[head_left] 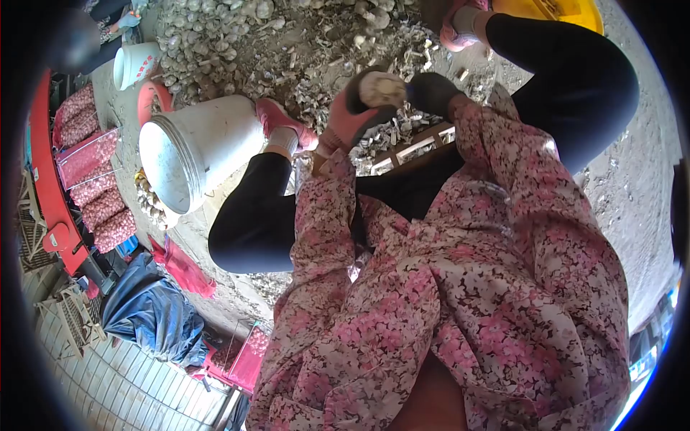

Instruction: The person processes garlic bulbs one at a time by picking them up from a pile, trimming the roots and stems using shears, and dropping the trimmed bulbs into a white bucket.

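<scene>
Left hand (352, 118), gloved, closed around a pale garlic bulb (382, 90), which lies between its thumb and fingers. Right hand (433, 94), in a dark glove, just beside the bulb; whether its fingers grip anything cannot be told. Beyond the grip, heaped garlic (205, 47) on the ground; to its left, a white bucket (226, 136); to its right and beyond, a yellow container (578, 13).

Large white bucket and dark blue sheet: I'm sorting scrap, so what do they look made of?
The large white bucket is probably rigid plastic, smooth, with ridges around its rim. The dark blue sheet looks like shiny, flexible plastic or coated tarpaulin; its creases catch light.
</scene>
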{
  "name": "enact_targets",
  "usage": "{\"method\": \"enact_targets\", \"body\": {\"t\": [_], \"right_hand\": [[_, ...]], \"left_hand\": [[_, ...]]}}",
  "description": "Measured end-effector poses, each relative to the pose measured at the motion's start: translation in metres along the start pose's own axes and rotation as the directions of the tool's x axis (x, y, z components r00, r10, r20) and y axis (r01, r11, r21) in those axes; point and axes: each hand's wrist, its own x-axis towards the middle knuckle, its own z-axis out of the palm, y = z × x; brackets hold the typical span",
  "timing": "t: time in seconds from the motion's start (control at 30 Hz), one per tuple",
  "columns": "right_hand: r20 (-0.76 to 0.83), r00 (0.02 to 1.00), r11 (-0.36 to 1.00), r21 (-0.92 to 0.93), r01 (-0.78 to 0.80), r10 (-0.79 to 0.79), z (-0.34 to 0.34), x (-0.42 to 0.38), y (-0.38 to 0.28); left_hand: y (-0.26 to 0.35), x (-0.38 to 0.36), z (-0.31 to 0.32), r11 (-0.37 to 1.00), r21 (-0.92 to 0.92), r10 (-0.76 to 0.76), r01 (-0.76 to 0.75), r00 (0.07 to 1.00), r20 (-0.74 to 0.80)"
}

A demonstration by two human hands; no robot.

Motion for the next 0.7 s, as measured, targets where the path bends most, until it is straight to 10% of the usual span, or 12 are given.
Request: {"method": "enact_targets", "body": {"t": [0.07, 0.17, 0.2, 0.23, 0.3, 0.37, 0.4, 0.43, 0.47, 0.53, 0.57, 0.7], "right_hand": [[0.091, 0.977, 0.956, 0.204, -0.210, 0.195, -0.010, -0.007, -0.008], [0.363, 0.860, 0.444, 0.744, -0.499, 0.358, 0.004, -0.004, -0.013], [0.403, 0.844, 0.284, 0.813, -0.508, 0.355, -0.007, -0.006, -0.024], [0.443, 0.825, 0.110, 0.856, -0.506, 0.349, -0.020, -0.011, -0.035], [0.456, 0.821, -0.114, 0.888, -0.445, 0.344, -0.031, -0.017, -0.045], [0.475, 0.818, -0.342, 0.865, -0.367, 0.324, -0.030, -0.014, -0.049], [0.483, 0.787, -0.413, 0.852, -0.322, 0.384, -0.030, -0.011, -0.051], [0.494, 0.750, -0.477, 0.836, -0.271, 0.439, -0.029, -0.008, -0.051], [0.447, 0.771, -0.455, 0.860, -0.231, 0.454, -0.028, -0.005, -0.049], [0.428, 0.763, -0.439, 0.873, -0.211, 0.485, -0.041, -0.005, -0.056], [0.410, 0.759, -0.419, 0.886, -0.200, 0.506, -0.045, -0.001, -0.054], [0.385, 0.758, -0.408, 0.897, -0.171, 0.527, -0.039, 0.013, -0.040]], "left_hand": [[0.016, -0.010, -0.013, 0.975, -0.221, -0.053, 0.019, 0.988, -0.145], [0.058, -0.015, -0.050, 0.958, -0.069, 0.249, -0.279, 0.925, -0.287], [0.029, -0.029, -0.102, 0.548, -0.782, 0.118, -0.298, 0.953, -0.280], [0.053, -0.030, -0.113, 0.549, -0.782, 0.127, -0.296, 0.954, -0.272], [0.109, -0.041, -0.111, 0.427, -0.420, 0.368, -0.801, 0.578, -0.728], [0.120, -0.036, -0.124, 0.293, -0.461, 0.290, -0.838, 0.537, -0.792], [0.112, -0.020, -0.128, 0.369, -0.388, 0.011, -0.844, 0.422, -0.907], [0.039, -0.003, -0.176, 0.781, -0.125, 0.277, -0.612, 0.519, -0.809], [-0.030, 0.014, -0.221, 0.854, 0.356, 0.518, -0.379, 0.569, -0.638], [0.024, 0.062, -0.086, 0.858, 0.496, 0.234, 0.137, 0.753, -0.614], [0.015, 0.093, -0.064, 0.985, 0.091, -0.066, 0.145, 0.814, -0.576], [-0.067, 0.199, -0.023, 0.539, 0.770, -0.040, 0.341, 0.924, -0.381]]}}
